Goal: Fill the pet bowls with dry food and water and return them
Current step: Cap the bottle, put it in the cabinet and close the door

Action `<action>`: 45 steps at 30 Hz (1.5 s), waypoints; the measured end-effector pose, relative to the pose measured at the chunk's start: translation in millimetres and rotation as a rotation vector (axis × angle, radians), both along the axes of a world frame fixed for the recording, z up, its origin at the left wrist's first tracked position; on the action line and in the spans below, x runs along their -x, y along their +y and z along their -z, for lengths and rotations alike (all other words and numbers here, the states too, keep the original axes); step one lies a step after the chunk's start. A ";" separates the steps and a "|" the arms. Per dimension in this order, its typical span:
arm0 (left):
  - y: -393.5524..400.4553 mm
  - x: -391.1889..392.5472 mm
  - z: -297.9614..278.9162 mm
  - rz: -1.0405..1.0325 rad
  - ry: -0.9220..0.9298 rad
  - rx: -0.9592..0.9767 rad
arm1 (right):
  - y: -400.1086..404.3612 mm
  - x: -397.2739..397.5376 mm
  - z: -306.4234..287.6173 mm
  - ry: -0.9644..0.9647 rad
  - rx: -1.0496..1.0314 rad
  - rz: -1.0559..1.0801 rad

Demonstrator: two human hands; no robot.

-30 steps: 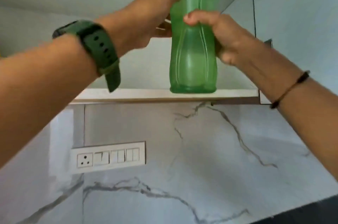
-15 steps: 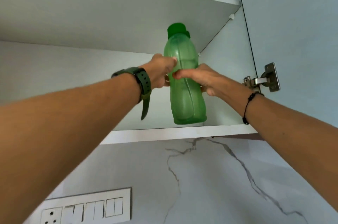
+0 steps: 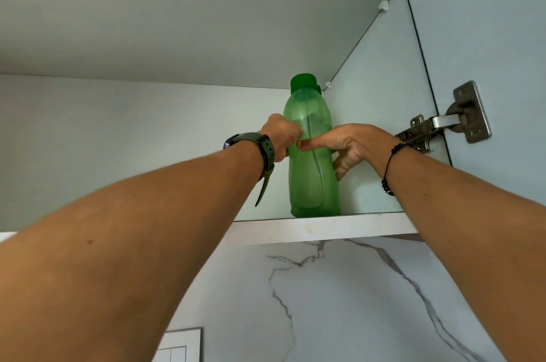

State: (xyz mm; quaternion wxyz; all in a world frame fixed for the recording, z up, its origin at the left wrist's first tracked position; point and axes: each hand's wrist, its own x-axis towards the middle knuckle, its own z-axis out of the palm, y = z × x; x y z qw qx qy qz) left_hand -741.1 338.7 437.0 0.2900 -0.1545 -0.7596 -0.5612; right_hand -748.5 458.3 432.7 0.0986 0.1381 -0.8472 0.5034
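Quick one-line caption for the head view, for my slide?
Both hands, left hand and right hand, grip a green water bottle upright on the cabinet shelf.

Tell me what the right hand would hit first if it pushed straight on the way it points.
The right hand already grips the green bottle, so that comes first. Past it, probably the cupboard's back wall, though depth is unclear.

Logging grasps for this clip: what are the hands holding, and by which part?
Both hands, left hand and right hand, grip the green bottle around its narrow middle, base at the cabinet shelf.

White cabinet shelf (image 3: 369,227) bears one upright green bottle (image 3: 313,178) (capped).
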 end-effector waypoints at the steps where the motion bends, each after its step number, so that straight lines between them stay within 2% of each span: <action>1: 1.2 6.7 1.2 -0.035 0.010 0.046 | 2.6 3.1 -0.8 -0.001 -0.031 0.029; 6: 3.6 8.7 11.6 -0.059 -0.057 0.319 | 9.7 16.9 0.9 0.009 -0.179 0.146; 11: -1.9 0.5 23.2 0.081 -0.217 0.428 | 5.8 15.5 5.4 0.056 -0.383 0.305; 14: -8.2 -21.2 23.4 0.126 -0.238 0.435 | -5.9 -11.0 17.6 0.226 -0.586 0.498; 16: -20.4 -44.6 19.3 0.044 -0.173 0.514 | -18.5 -29.9 25.9 0.373 -0.703 0.600; 18: -38.9 -70.9 14.6 -0.049 -0.103 0.567 | -36.9 -48.1 29.4 0.537 -0.728 0.621; 20: -69.9 -99.5 10.6 -0.134 -0.062 0.594 | -67.3 -70.0 28.4 0.692 -0.655 0.564; 23: -123.7 -150.9 4.0 -0.289 -0.032 0.672 | -135.0 -110.9 21.5 0.796 -0.538 0.349; 29: -241.0 -288.1 -9.5 -0.683 -0.113 0.717 | -285.5 -213.9 12.8 0.838 -0.300 -0.175; 35: -319.5 -429.9 -14.7 -1.186 -0.216 0.862 | -396.1 -321.1 8.1 0.861 -0.089 -0.480; 37: -333.2 -475.0 -14.4 -1.370 -0.220 0.961 | -420.0 -358.1 10.6 0.929 -0.053 -0.574; 40: -348.2 -528.4 -10.7 -1.626 -0.219 1.043 | -446.6 -407.8 19.9 1.111 0.020 -0.690; 42: -355.7 -561.2 -6.2 -1.873 -0.163 1.075 | -464.5 -443.3 32.9 1.286 0.104 -0.790; 45: -371.3 -599.4 -3.1 -2.135 -0.059 0.952 | -486.2 -495.9 60.1 1.619 0.171 -0.870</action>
